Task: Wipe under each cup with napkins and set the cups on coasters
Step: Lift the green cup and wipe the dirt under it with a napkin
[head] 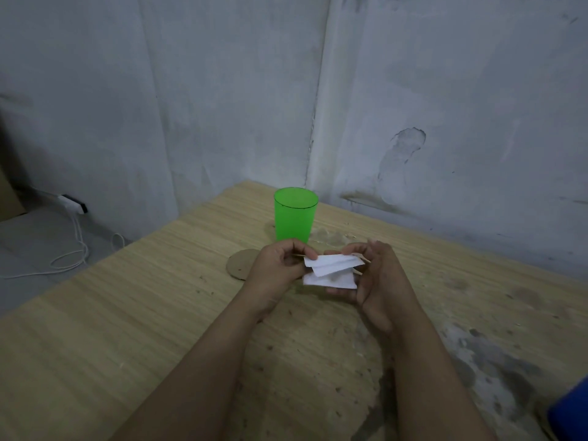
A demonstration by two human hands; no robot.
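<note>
Napkins (331,270), pinched by left hand (280,268) and right hand (372,278), partly hide coaster (241,264) behind.

a pale wood-grain bench (133,313), stained and speckled on its right part, carries an upright green cup (295,219) near the far corner and a round cardboard coaster (240,264) just in front.

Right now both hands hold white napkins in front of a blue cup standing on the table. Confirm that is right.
Not quite: the cup is green, not blue. The head view shows the left hand and right hand holding white napkins in front of it on the table.
</note>
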